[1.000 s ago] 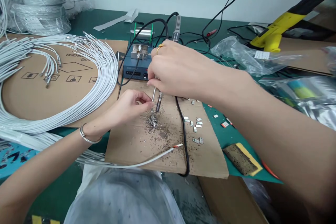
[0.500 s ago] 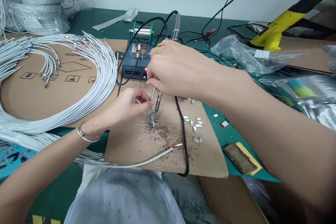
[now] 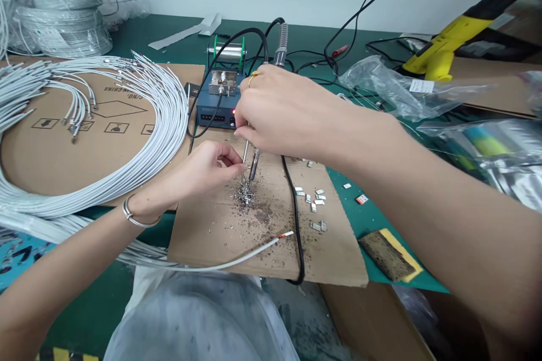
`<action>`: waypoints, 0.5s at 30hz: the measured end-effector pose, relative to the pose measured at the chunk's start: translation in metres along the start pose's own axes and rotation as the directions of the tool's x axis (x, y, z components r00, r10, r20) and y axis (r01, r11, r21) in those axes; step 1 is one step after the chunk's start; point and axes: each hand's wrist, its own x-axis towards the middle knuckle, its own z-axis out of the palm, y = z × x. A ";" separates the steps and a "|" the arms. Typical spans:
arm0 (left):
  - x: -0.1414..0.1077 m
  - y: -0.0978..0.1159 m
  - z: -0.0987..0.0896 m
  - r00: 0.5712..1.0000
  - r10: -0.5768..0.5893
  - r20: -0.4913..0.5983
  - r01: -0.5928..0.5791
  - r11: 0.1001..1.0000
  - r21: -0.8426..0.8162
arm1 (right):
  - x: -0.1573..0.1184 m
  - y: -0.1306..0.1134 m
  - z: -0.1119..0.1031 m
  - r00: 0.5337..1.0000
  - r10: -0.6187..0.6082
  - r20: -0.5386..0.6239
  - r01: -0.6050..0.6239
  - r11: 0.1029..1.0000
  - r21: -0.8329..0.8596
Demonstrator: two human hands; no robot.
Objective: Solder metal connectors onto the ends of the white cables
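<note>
My right hand [image 3: 266, 107] is closed around the soldering iron, its handle mostly hidden by the fingers. The iron's metal shaft [image 3: 254, 164] points down below the hand. Alongside it runs a thin silver tube [image 3: 246, 150]. My left hand [image 3: 218, 164] pinches the tube's lower end between thumb and forefinger. Right below the fingertips lies a heap of shiny metal bits [image 3: 245, 194] on the cardboard sheet [image 3: 330, 259]. Nearer me, a white cable [image 3: 254, 252] ends in a small connector with orange on it [image 3: 286, 234].
Behind my hands stand a blue soldering station [image 3: 214, 104] and a solder wire spool [image 3: 231, 52]. Coiled white cables [image 3: 165, 141] lie left. Small metal connectors [image 3: 313, 199], a black cord [image 3: 296, 225] and a worn sponge [image 3: 389, 254] lie right. A yellow heat gun [image 3: 451, 39] sits far right.
Both hands keep almost the same place and grip. The whole view has shifted very slightly; nothing on the cardboard has visibly moved.
</note>
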 end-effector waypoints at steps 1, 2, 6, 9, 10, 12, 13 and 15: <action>0.000 -0.001 0.000 1.000 -0.002 -0.001 0.002 1.000 -0.002 | 0.000 0.000 0.000 1.000 0.004 -0.005 -0.004 1.000 -0.001; 0.000 -0.001 0.001 1.000 -0.004 -0.001 0.004 1.000 -0.005 | 0.000 -0.001 0.000 1.000 0.008 -0.009 -0.008 1.000 -0.001; 0.000 -0.004 0.001 1.000 -0.007 0.007 0.007 1.000 -0.024 | -0.001 -0.001 -0.001 1.000 0.023 -0.009 -0.023 1.000 0.002; 0.000 -0.005 0.001 1.000 -0.005 0.012 0.005 0.999 -0.044 | -0.001 -0.001 0.000 1.000 0.019 -0.013 -0.019 1.000 0.005; 0.000 -0.006 0.001 1.000 -0.004 0.013 0.005 0.999 -0.052 | -0.001 0.000 0.001 1.000 0.015 -0.015 -0.015 1.000 0.004; 0.000 -0.007 0.002 1.000 -0.004 0.016 0.005 0.998 -0.070 | -0.001 0.000 0.001 1.000 0.011 -0.016 -0.011 1.000 0.000; 0.000 -0.008 0.002 1.000 -0.004 0.016 0.006 0.997 -0.080 | -0.001 0.000 0.001 1.000 0.010 -0.017 -0.010 1.000 -0.001; 0.000 -0.009 0.004 1.000 -0.006 0.017 0.008 0.995 -0.099 | 0.000 0.000 0.001 1.000 0.012 -0.019 -0.012 1.000 -0.004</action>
